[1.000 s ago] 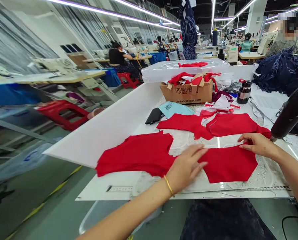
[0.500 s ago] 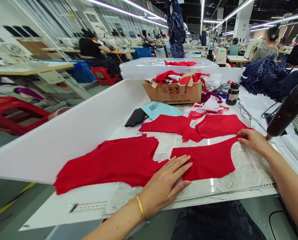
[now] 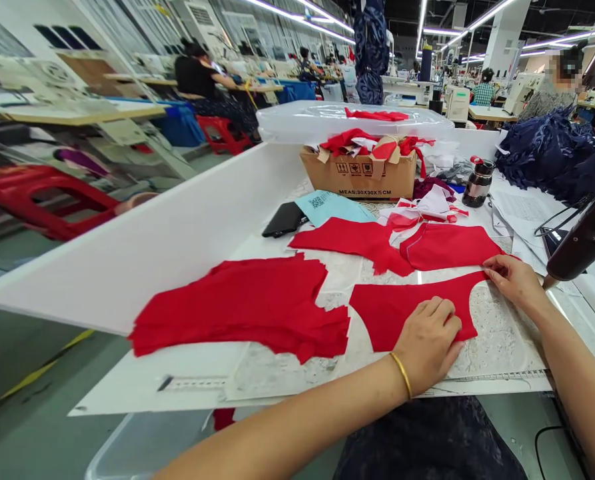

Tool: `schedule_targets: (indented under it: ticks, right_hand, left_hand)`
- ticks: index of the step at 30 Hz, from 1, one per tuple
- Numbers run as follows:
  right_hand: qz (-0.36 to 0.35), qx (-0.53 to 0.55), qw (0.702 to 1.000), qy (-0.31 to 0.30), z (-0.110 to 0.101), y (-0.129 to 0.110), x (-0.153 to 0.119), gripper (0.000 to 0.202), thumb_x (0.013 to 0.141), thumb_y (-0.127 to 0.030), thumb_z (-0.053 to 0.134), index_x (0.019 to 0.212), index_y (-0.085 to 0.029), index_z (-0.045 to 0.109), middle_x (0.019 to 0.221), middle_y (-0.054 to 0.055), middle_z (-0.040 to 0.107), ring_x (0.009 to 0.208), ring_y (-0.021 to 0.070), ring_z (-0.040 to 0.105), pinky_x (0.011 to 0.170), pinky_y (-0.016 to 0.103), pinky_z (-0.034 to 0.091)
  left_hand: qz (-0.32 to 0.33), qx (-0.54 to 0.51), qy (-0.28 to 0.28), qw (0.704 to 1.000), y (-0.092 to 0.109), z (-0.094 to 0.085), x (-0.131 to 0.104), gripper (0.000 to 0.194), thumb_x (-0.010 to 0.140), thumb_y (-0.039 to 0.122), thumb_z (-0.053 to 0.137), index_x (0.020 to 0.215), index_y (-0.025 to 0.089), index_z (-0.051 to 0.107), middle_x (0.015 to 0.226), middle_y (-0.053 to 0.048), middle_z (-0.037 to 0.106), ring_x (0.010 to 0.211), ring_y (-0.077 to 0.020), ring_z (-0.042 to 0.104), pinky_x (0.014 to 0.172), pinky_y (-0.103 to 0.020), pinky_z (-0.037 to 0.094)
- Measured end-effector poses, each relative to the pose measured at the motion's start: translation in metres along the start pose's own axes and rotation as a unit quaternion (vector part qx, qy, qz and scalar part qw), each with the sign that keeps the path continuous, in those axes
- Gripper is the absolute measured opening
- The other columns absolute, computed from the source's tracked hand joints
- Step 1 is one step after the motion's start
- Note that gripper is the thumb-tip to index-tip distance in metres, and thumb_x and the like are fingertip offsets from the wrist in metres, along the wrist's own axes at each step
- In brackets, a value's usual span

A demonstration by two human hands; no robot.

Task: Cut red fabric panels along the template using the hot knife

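Note:
A single cut red fabric piece lies flat in front of me on the table. My left hand, a gold bangle on its wrist, rests on this piece near its lower right edge; its fingers are bent and closed against the cloth, with the tips hidden. At the narrow upper right corner of the same piece, my right hand pinches the cloth between thumb and fingers. A stack of red fabric pieces lies to the left, apart from both hands. Beyond are a red panel and a red piece with a pale line.
A cardboard box of red scraps stands at the back, near a blue paper, a black pouch and a dark bottle. A dark machine part juts in at right. A white board walls the left side.
My left hand has moved right, off the stack's edge and across the single piece, and its spread fingers have curled. My right hand keeps its pinch at the corner. The view has shifted slightly.

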State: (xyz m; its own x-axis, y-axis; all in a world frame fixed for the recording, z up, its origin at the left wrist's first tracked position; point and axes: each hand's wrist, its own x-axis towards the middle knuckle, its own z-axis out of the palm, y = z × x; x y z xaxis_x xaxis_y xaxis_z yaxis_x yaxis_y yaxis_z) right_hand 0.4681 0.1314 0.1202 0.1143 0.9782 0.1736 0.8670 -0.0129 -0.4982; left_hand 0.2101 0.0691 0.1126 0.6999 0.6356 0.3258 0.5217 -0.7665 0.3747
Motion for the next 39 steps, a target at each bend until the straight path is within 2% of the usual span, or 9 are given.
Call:
schedule_targets:
  ticks: [6, 10, 13, 17, 23, 27, 31, 36, 39]
  right_hand:
    - [0.007, 0.031, 0.999, 0.011, 0.001, 0.011, -0.001, 0.018, 0.081, -0.029, 0.062, 0.091, -0.024, 0.077, 0.08, 0.003, 0.075, 0.069, 0.0195, 0.064, 0.069, 0.033, 0.051]
    - [0.015, 0.046, 0.999, 0.019, 0.002, 0.014, -0.001, 0.019, 0.081, -0.028, 0.062, 0.092, -0.025, 0.078, 0.084, 0.003, 0.077, 0.074, 0.0197, 0.065, 0.073, 0.033, 0.052]
    - [0.02, 0.052, 0.998, 0.028, 0.001, 0.016, -0.001, 0.021, 0.083, -0.028, 0.06, 0.094, -0.025, 0.078, 0.086, 0.003, 0.078, 0.077, 0.02, 0.067, 0.077, 0.033, 0.053]
    - [0.038, 0.053, 0.997, 0.037, 0.0, 0.02, -0.001, 0.025, 0.087, -0.027, 0.055, 0.098, -0.025, 0.078, 0.083, 0.002, 0.077, 0.077, 0.0199, 0.067, 0.075, 0.033, 0.052]
    - [0.03, 0.052, 0.997, 0.042, -0.002, 0.022, 0.0, 0.027, 0.088, -0.026, 0.053, 0.1, -0.025, 0.077, 0.084, 0.003, 0.075, 0.079, 0.021, 0.066, 0.075, 0.035, 0.051]
    - [-0.009, 0.061, 0.998, 0.022, -0.003, 0.015, -0.004, 0.026, 0.085, -0.037, 0.066, 0.105, -0.024, 0.076, 0.091, 0.006, 0.073, 0.081, 0.0226, 0.064, 0.076, 0.037, 0.053]
    - [-0.034, 0.066, 0.997, -0.015, -0.005, 0.012, -0.006, 0.043, 0.07, -0.048, 0.085, 0.105, -0.024, 0.077, 0.09, 0.005, 0.066, 0.083, 0.0236, 0.061, 0.076, 0.037, 0.053]
    - [-0.025, 0.069, 0.997, -0.022, -0.008, 0.016, -0.005, 0.048, 0.072, -0.053, 0.085, 0.108, -0.022, 0.077, 0.092, 0.005, 0.062, 0.081, 0.0215, 0.058, 0.079, 0.038, 0.052]
    - [-0.03, 0.074, 0.997, -0.019, -0.008, 0.017, -0.007, 0.053, 0.072, -0.057, 0.085, 0.111, -0.022, 0.076, 0.094, 0.006, 0.062, 0.08, 0.0206, 0.056, 0.077, 0.037, 0.052]
  left_hand:
    - [-0.04, -0.131, 0.004, 0.991, -0.009, -0.009, 0.005, 0.022, 0.101, 0.019, 0.059, 0.083, 0.019, 0.071, 0.104, -0.006, 0.07, 0.102, -0.0211, 0.064, 0.091, -0.037, 0.057]
    - [0.006, -0.147, -0.001, 0.989, -0.014, -0.019, -0.009, 0.032, 0.111, 0.031, 0.047, 0.116, 0.018, 0.077, 0.136, -0.01, 0.069, 0.131, -0.0251, 0.059, 0.116, -0.044, 0.048]
    - [0.034, -0.079, -0.063, 0.994, -0.019, -0.023, -0.023, 0.047, 0.112, 0.046, 0.044, 0.143, 0.017, 0.065, 0.157, -0.013, 0.054, 0.15, -0.0301, 0.045, 0.126, -0.051, 0.037]
    - [0.049, -0.009, -0.124, 0.991, -0.022, -0.023, -0.044, 0.061, 0.109, 0.059, 0.043, 0.155, 0.02, 0.052, 0.166, -0.014, 0.041, 0.157, -0.0342, 0.033, 0.127, -0.06, 0.032]
    - [0.052, 0.028, -0.088, 0.994, -0.028, -0.023, -0.059, 0.076, 0.108, 0.06, 0.045, 0.168, 0.019, 0.024, 0.169, -0.017, 0.034, 0.158, -0.0315, 0.031, 0.127, -0.056, 0.034]
    - [0.044, 0.063, -0.065, 0.995, -0.036, -0.02, -0.058, 0.072, 0.109, 0.059, 0.043, 0.166, 0.016, 0.031, 0.167, -0.018, 0.037, 0.156, -0.0323, 0.036, 0.125, -0.055, 0.037]
    - [0.048, 0.075, -0.071, 0.993, -0.039, -0.02, -0.059, 0.064, 0.107, 0.059, 0.049, 0.161, 0.026, 0.043, 0.168, -0.017, 0.038, 0.156, -0.036, 0.036, 0.123, -0.06, 0.038]
    - [0.118, 0.061, -0.084, 0.988, -0.034, -0.027, -0.058, 0.075, 0.094, 0.074, 0.061, 0.158, 0.038, 0.047, 0.171, -0.012, 0.031, 0.157, -0.0429, 0.03, 0.122, -0.069, 0.032]
    - [0.149, 0.066, -0.07, 0.984, -0.03, -0.03, -0.056, 0.08, 0.094, 0.073, 0.061, 0.161, 0.033, 0.044, 0.169, -0.014, 0.035, 0.156, -0.04, 0.033, 0.123, -0.064, 0.033]
